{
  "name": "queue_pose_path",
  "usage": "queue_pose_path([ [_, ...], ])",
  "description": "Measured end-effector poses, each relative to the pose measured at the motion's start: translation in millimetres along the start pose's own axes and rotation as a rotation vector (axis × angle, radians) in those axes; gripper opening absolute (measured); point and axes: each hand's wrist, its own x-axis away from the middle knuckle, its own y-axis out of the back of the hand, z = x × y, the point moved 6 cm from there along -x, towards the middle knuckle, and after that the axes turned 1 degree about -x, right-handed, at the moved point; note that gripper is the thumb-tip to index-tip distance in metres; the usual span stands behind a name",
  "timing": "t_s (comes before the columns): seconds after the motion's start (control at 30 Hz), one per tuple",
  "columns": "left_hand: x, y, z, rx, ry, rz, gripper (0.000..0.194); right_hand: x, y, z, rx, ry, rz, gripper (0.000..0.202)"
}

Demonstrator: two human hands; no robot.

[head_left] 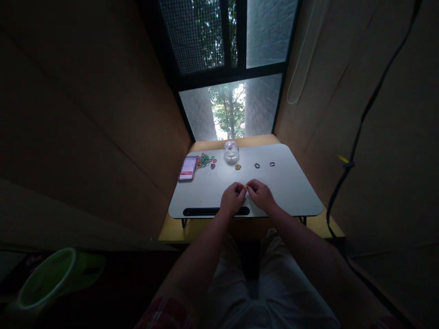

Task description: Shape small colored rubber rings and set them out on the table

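Near the front middle of the white lap table (pixel 202 194), my left hand (pixel 233 198) and my right hand (pixel 260 194) meet at their fingertips. Both are closed in a pinch on a small yellow band (pixel 246 187), mostly hidden by the fingers. Beyond them lies a small yellow bunch of bands (pixel 238 167). Two dark bands, one (pixel 257 166) and another (pixel 272 164), lie farther right. A purple band (pixel 213 167) sits beside a pile of pink, green and orange bands (pixel 205 160) at the back left.
A clear plastic jar (pixel 231 152) stands at the table's back edge, below the window. A phone (pixel 188 168) lies at the left edge. A black slot (pixel 202 211) runs along the front. A dark cable (pixel 360 123) hangs at right; a green basket (pixel 48 278) is low left.
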Motion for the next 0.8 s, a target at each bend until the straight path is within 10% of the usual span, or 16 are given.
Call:
queue_pose_path([
  [0.8, -0.4, 1.1, -1.8, -0.049, 0.013, 0.03, 0.016, -0.1, 2.2, 3.7, 0.011, -0.008, -0.015, 0.01],
])
